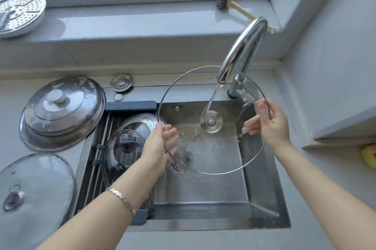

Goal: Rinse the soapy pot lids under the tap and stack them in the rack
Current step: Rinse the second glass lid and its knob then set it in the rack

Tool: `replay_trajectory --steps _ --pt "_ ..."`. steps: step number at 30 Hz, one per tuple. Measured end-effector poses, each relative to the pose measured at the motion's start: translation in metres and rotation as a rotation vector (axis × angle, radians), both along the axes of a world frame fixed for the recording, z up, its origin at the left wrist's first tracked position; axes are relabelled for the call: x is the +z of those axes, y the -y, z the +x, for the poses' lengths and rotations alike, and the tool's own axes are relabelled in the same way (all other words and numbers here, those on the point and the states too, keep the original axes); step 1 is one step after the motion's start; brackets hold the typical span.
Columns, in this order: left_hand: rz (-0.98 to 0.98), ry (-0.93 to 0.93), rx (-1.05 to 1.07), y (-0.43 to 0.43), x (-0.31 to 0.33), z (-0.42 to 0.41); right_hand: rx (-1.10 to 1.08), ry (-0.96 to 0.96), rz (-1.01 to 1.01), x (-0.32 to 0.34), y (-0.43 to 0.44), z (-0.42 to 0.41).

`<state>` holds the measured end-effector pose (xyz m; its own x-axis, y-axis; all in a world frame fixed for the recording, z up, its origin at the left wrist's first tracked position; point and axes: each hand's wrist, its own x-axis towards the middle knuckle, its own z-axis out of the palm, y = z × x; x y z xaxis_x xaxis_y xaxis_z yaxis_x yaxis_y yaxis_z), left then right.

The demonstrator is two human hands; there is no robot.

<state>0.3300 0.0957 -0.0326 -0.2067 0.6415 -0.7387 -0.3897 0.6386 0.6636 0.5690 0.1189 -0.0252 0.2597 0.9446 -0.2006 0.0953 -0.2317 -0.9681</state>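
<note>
Your left hand (pixel 160 144) and right hand (pixel 271 125) each grip the glass lid (pixel 213 154) by opposite rim edges; tap (pixel 244 46) stream hits its knob, over the sink (pixel 264 188).

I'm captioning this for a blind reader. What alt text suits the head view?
Left hand and right hand hold a large glass lid by its rim under the running tap over the sink. A smaller glass lid and a steel lid rest in the rack at its left; a soapy steel lid and a third glass lid lie on the counter.
</note>
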Motion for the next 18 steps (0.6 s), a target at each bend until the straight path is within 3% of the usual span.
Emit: replay_trajectory --steps 6,9,11,14,18 --pt "0.224 -0.413 -0.204 -0.006 0.058 -0.022 -0.117 -0.217 -0.288 -0.054 0.019 -0.038" --pt "0.209 -0.571 -0.330 -0.012 0.062 -0.026 -0.084 -0.276 -0.449 -0.065 0.029 -0.049" --pt "0.145 -0.793 -0.529 -0.010 0.051 -0.031 -0.052 -0.283 -0.519 -0.064 0.028 -0.043" --pt "0.026 -1.040 -0.918 0.009 0.032 -0.030 0.014 -0.178 -0.579 -0.047 0.018 -0.019" --pt "-0.008 -1.012 -1.279 0.035 0.017 0.003 0.114 0.121 -0.644 -0.018 -0.003 0.015"
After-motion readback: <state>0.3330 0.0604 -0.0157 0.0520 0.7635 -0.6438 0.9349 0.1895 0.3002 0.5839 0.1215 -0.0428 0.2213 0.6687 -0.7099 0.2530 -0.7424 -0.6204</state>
